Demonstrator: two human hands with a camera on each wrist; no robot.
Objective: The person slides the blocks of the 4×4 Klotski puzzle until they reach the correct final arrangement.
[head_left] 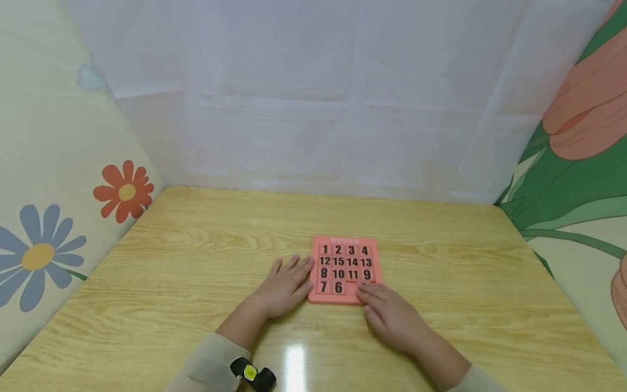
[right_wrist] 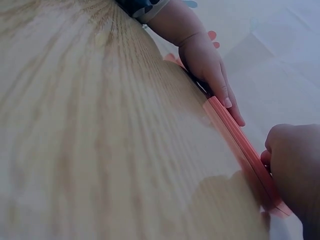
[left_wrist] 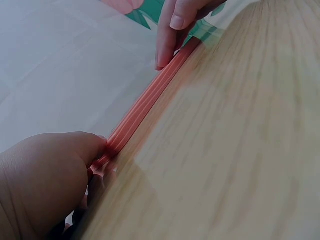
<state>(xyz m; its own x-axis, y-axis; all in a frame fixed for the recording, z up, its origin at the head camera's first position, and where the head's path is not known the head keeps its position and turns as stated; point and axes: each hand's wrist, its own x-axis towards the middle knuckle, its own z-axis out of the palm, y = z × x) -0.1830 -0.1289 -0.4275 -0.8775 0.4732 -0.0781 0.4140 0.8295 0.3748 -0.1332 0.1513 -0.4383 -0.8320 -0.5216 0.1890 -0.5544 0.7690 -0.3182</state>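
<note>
A pink sliding number puzzle (head_left: pixel 345 299) lies flat on the table, its black-numbered tiles facing up. The rows read 1 2 3 4, then 12 15 14 13, then 8 10 11 9. Below are 7 and 6, followed by a bare square; fingers hide the last corner. My left hand (head_left: pixel 283 288) rests palm down along the frame's left side, fingers extended and thumb at the lower left edge. At the lower right corner, my right hand (head_left: pixel 395 318) presses the puzzle with its fingertips, thumb just below the corner. Both wrist views show the frame edge-on.
The wood-grain table (head_left: pixel 220 228) reaches back to a white cloth (head_left: pixel 294 136). Flower-patterned panels stand at the left (head_left: pixel 49 152) and right (head_left: pixel 578 179). A black wrist device (head_left: pixel 251 373) with a yellow display is strapped over the left sleeve.
</note>
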